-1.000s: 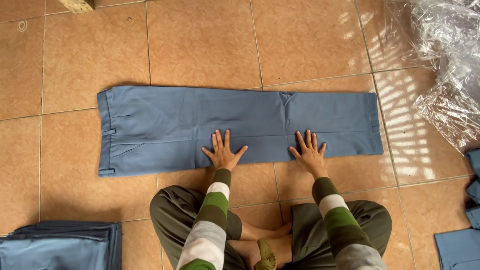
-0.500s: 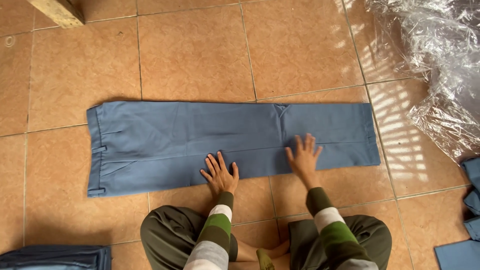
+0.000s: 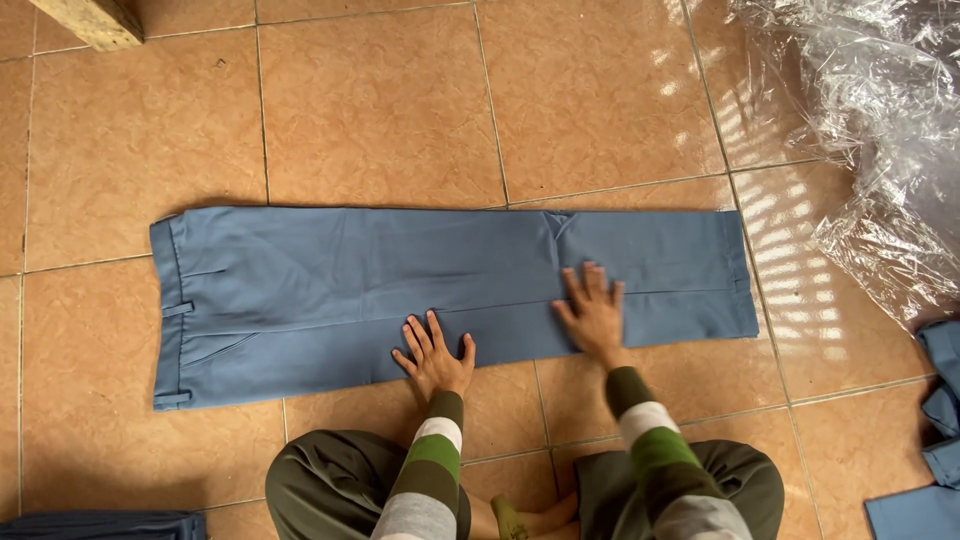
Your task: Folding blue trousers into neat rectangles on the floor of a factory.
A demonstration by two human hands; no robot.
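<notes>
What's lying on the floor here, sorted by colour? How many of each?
Blue cloth: 3, the flat trousers under both hands, a folded stack at bottom left, a pile at right.
Clear plastic wrap: 1 heap.
Pale wooden block: 1.
Total: 5.

Even daylight; striped sun patches are cast on the tiled floor (image 3: 790, 230) at right; the right hand (image 3: 592, 318) is slightly blurred.

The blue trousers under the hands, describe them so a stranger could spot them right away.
On the orange tiled floor, the blue trousers lie flat, waistband leftward. The left hand and right hand press on their near edge. Unlike the other blue garments at the edges, they are fully spread out.
</notes>
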